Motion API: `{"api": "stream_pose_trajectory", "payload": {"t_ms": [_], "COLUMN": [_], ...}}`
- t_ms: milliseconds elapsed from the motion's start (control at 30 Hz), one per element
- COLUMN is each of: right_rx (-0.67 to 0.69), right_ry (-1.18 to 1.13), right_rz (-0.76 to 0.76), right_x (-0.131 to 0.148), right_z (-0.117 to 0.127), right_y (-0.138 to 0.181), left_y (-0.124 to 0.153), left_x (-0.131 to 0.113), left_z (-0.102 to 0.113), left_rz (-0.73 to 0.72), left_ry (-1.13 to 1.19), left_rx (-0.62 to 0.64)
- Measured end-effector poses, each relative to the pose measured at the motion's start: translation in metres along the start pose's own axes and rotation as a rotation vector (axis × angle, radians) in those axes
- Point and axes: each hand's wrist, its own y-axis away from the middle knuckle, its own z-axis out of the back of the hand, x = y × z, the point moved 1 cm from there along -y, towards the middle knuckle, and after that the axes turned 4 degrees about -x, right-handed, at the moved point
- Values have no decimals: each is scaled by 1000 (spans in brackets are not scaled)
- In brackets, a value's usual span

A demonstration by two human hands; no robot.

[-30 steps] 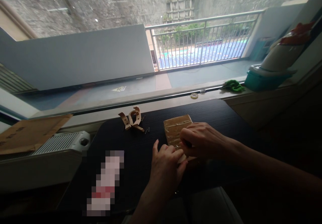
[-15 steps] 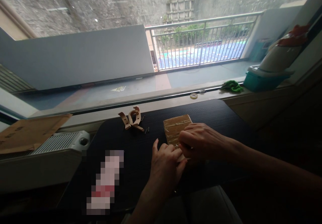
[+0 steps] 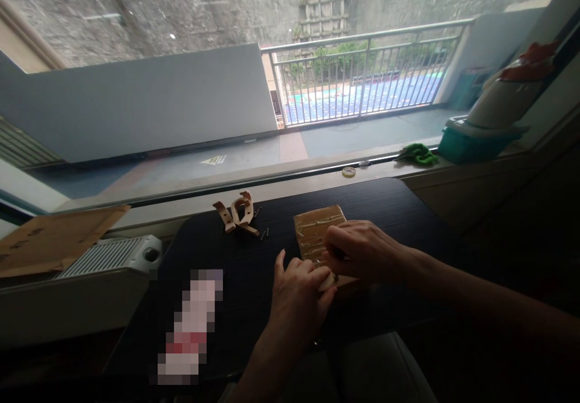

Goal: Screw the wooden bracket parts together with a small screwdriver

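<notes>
Head view: hands (image 3: 296, 282) close together, backs up, over block (image 3: 317, 220).

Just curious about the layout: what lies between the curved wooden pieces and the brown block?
Small metal fasteners, likely screws, lie on the black tabletop, nearer the curved wooden pieces than the brown block; the head view shows this.

Right hand (image 3: 360, 246) shifted — more of the pale piece (image 3: 327, 281) shows.

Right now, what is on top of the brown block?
Pale streaks cross the brown block. The left hand and right hand cover much of its near end, hiding what lies there.
</notes>
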Motion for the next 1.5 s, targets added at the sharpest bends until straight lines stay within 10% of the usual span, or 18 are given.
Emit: {"api": "stream_pose_trajectory", "payload": {"t_ms": [400,1500], "right_rx": [509,589], "right_ry": [39,128], "right_rz": [30,81], "right_x": [17,29], "right_z": [52,61], "right_y": [-24,-27], "left_y": [1,2], "left_x": [2,2], "left_z": [-4,-3], "left_rz": [-37,-31], "left_ry": [-13,0], "left_rx": [-26,-34]}}
